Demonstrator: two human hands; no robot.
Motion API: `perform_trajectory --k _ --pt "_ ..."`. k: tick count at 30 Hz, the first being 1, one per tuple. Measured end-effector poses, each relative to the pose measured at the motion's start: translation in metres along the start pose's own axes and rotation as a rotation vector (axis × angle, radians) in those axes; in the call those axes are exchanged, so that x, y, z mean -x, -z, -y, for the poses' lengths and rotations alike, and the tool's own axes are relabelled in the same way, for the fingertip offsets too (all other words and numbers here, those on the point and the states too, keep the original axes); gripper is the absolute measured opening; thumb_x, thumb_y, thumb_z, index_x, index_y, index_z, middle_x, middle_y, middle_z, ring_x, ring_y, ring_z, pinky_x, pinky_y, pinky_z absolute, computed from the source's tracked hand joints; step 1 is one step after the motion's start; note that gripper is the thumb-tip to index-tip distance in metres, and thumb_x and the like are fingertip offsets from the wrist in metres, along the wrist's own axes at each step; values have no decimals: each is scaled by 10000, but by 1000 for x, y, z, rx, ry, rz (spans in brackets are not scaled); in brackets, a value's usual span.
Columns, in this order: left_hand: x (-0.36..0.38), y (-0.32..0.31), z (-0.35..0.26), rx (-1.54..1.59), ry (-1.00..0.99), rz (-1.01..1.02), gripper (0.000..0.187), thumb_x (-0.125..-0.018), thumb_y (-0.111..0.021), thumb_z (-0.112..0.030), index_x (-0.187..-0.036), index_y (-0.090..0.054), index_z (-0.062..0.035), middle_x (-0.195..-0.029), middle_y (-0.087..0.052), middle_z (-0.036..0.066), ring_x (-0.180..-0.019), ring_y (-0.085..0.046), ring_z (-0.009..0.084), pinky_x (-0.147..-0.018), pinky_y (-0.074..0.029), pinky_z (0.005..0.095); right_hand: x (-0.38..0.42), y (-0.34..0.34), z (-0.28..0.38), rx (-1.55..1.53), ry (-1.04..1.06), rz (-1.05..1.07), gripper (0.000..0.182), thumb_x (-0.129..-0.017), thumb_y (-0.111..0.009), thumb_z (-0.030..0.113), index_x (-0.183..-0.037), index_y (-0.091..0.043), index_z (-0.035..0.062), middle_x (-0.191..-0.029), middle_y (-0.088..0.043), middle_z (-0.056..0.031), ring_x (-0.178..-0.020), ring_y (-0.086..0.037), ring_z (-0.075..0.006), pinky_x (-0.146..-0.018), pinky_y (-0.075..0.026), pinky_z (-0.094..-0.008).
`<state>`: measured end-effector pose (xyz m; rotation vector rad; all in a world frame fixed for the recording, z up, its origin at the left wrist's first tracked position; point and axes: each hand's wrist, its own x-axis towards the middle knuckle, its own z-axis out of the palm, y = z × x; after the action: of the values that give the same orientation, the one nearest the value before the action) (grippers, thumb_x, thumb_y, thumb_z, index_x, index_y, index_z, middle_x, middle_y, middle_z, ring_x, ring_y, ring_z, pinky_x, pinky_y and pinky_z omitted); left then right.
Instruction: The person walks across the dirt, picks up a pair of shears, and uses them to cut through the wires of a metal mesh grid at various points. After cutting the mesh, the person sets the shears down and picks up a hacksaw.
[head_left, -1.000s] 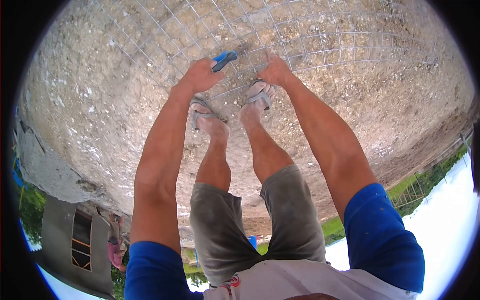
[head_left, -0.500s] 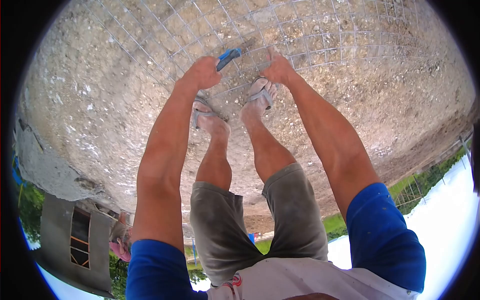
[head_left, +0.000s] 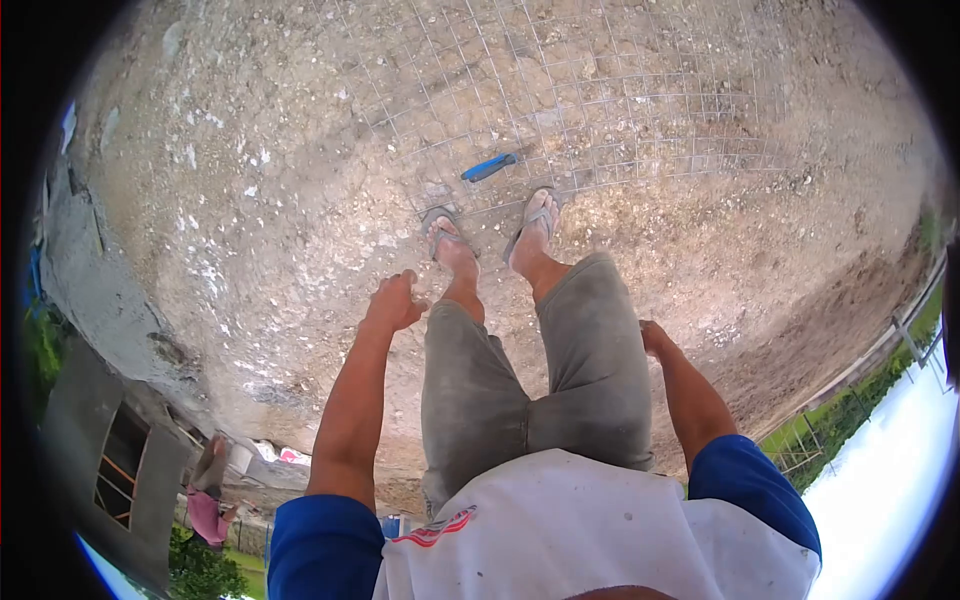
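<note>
My left hand [head_left: 395, 303] hangs beside my left knee, empty, its fingers apart and loosely bent. At the outer edge of my right leg is my right hand [head_left: 655, 339]; most of its fingers are hidden by the grey-green shorts [head_left: 590, 350]. A tool with a blue and dark handle [head_left: 488, 167] lies ahead of my sandalled feet [head_left: 538, 215], over the wire mesh [head_left: 600, 110]. The thin mesh grid spreads over the ground, with its near edge close to my toes.
Rough, stony soil [head_left: 290, 240] surrounds me. Grey concrete [head_left: 105, 285] runs along the left. Behind me on the left are a grey building [head_left: 75, 420] with a window opening and a person in a pink top [head_left: 207, 517]. A fence [head_left: 805, 450] stands behind on the right.
My left hand has let go of the blue-handled tool, which now lies on the mesh. Both hands have drawn back from the mesh towards my legs, and my view has risen.
</note>
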<state>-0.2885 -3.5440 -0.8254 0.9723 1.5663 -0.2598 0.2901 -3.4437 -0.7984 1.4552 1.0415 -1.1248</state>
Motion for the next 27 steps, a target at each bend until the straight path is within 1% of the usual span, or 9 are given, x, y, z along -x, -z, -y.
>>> perform_trajectory --k 4,10,14,15,16,17,19,25,27 --pt "85 22 35 -185 85 111 496 -746 -725 -292 -1151 -561 -56 -1119 -612 195 -1094 -561 356 -907 -464 485 -30 -51 -154 -451 -12 39 289 -831 -575 248 -1072 -682 131 -1046 -679 -94 -1096 -584 -241 -985 -416 -343" --pt "86 -14 58 -215 44 104 410 -716 -719 -248 -1047 -623 -27 -1075 -627 216 -1046 -586 365 -885 -481 451 110 -8 -96 271 -70 -19 583 -637 -796 360 -1079 -658 5 -1091 -658 -166 -1032 -623 -288 -891 -474 -363" --pt "123 19 24 -6 -122 68 443 -702 -733 -265 -1036 -613 -1 -1018 -631 236 -997 -595 383 -869 -478 429 137 46 -68 -80 -143 -59 594 -645 -780 360 -1094 -649 -6 -1023 -671 -193 -982 -642 -265 -872 -492 -362" --pt "130 34 7 36 -170 12 446 -701 -736 -269 -1030 -612 4 -1008 -633 238 -989 -598 381 -866 -477 430 124 68 -70 481 431 -115 452 -718 -719 331 -1098 -670 90 -1105 -647 -183 -1016 -628 -253 -904 -484 -338" --pt "147 34 -5 89 -199 -11 449 -699 -740 -274 -1024 -611 9 -997 -635 240 -981 -602 379 -863 -477 431 112 77 -45 213 134 -241 321 -781 -644 280 -1095 -682 223 -1192 -613 -148 -1073 -601 -239 -946 -464 -303" --pt "166 28 -9 95 -187 -2 450 -697 -744 -279 -1020 -613 6 -993 -636 239 -979 -602 379 -860 -477 430 76 100 -50 829 633 -233 412 -792 -671 322 -1180 -641 188 -1173 -624 -144 -1015 -624 -243 -904 -481 -323" --pt "170 46 -15 80 -175 -34 451 -694 -752 -288 -1011 -616 2 -985 -639 237 -973 -604 380 -854 -479 428 159 129 88 -4 334 -366 560 -791 -665 296 -1205 -556 -65 -1161 -621 -206 -1064 -605 -271 -915 -461 -318" --pt "171 8 30 -59 -27 108 418 -696 -759 -296 -969 -630 -6 -939 -654 221 -954 -617 378 -846 -479 441 81 122 102 213 518 -359 497 -812 -654 383 -1157 -627 27 -1171 -618 -193 -1141 -554 -340 -979 -423 -345" --pt "151 -17 42 55 -24 -19 400 -704 -758 -298 -948 -632 -7 -938 -656 217 -953 -617 381 -837 -481 433 91 104 74 211 238 -325 609 -770 -701 432 -1150 -610 -35 -1184 -604 -215 -1161 -543 -335 -1011 -395 -351"
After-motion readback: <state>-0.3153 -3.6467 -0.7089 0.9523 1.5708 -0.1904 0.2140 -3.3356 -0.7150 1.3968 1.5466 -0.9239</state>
